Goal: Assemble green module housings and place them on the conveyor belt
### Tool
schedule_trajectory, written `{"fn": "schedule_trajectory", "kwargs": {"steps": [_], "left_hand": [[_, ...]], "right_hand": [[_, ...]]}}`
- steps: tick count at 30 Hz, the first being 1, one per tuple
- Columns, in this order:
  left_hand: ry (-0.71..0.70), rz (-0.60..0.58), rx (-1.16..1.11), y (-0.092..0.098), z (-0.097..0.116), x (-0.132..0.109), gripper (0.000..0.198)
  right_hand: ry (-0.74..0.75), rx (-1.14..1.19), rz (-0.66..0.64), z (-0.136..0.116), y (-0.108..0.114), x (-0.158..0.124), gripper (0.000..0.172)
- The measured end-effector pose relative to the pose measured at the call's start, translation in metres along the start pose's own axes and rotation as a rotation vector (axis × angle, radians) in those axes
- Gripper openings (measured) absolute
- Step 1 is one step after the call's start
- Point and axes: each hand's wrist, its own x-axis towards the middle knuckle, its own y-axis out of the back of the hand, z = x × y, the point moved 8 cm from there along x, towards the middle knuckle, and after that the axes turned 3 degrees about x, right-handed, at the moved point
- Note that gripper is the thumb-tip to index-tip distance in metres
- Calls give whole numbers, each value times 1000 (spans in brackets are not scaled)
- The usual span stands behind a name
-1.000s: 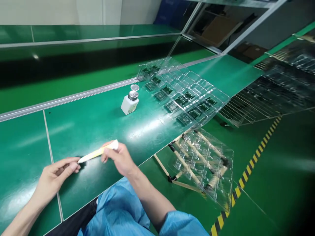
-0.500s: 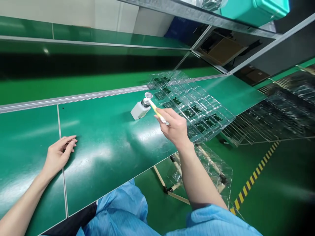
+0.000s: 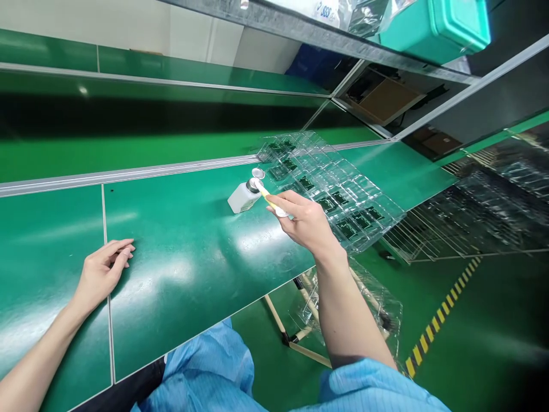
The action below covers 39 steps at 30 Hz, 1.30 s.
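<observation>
My right hand (image 3: pixel 302 222) is closed round a white and yellow toothbrush (image 3: pixel 274 204). The brush's far end is at the mouth of a white plastic bottle (image 3: pixel 243 198) with a metal collar, whose round lid (image 3: pixel 258 173) is flipped up. Whether the bristles touch the bottle top cannot be made out. The bottle stands on the green worktop (image 3: pixel 171 297). On the left, my left hand (image 3: pixel 103 269) lies on the worktop beside a seam, holding nothing, its fingers loosely stretched and partly over one another.
Right of the bottle lies a clear plastic tray (image 3: pixel 364 191) with several green circuit boards in its compartments. A metal shelf (image 3: pixel 300 34) above carries a teal bin (image 3: pixel 437 31). Wire racks (image 3: pixel 493 194) stand at the right, and a tube-frame stand (image 3: pixel 309 352) is below the table edge.
My right hand and the toothbrush have shifted slightly at the bottle's mouth, the brush end now closer to it. The camera view has tilted a little. My left hand stays put.
</observation>
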Motion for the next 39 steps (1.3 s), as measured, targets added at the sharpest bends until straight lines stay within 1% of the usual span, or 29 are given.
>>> {"fn": "schedule_trajectory", "kwargs": {"steps": [2,4,7,10,13,17,20,22,24,26,30,35,39], "left_hand": [[-2,1,-1,-1,0,0,35],[-3,1,0,-1,-1,0,35],[-2,-3,0,-1,-2,0,35],[-1,-4,-1,-1,-2,-1,35],[0,-1,0,0,0,-1,35],[-1,-3,5,-1,2,-1,36],[-4,-1,9,-2,3,0,36],[-4,0,12,-1,3,0,36],[-3,-1,15,-1,3,-1,36],[-3,-3,18,-1,3,-1,36],[-3,-2,18,0,3,-1,35],[-1,-4,17,0,3,-1,35],[1,-18,18,-1,3,-1,35]], "right_hand": [[-42,43,15,2,2,2,24],[-97,99,65,4,5,3,24],[-221,206,210,12,13,0,25],[-404,363,372,28,16,-8,32],[-610,566,484,52,8,-16,39],[-893,817,579,82,-12,-24,37],[-1072,951,613,93,-28,-30,34],[-1145,1002,634,95,-34,-33,33],[-1173,1023,659,95,-36,-35,31],[-1163,1018,684,93,-34,-34,29],[-1093,956,728,89,-24,-27,28],[-976,851,769,85,-13,-17,36],[-931,806,767,83,-10,-14,38]]}}
